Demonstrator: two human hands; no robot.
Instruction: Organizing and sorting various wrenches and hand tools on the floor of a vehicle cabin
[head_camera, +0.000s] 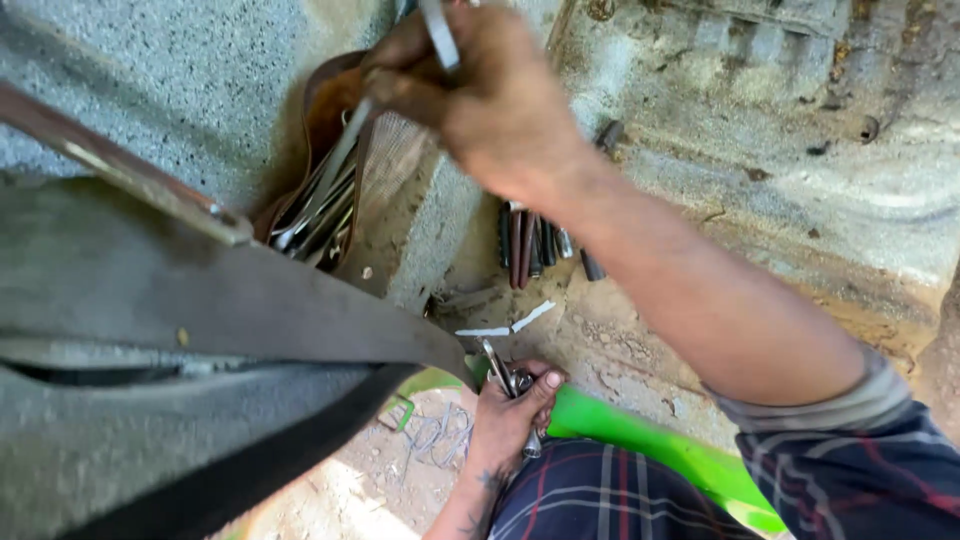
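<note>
The right hand (490, 95) is clamped on a flat wrench (438, 30) lifted above the brown leather tool pouch (330, 120), where other wrenches (315, 215) remain; the left hand (510, 410) grips small metal tools (505, 378) low beside the green plastic part (650, 445); selection looks barely underway.

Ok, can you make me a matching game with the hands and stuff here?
Things:
1. right hand
2. left hand
3. brown pouch
4. green plastic

Places or states:
A. full of metal tools, leaning on the concrete block
B. low down, gripping small metal tools
C. up high, holding a flat metal tool
D. under the checked cloth

Pairs: 1-C, 2-B, 3-A, 4-D
</note>
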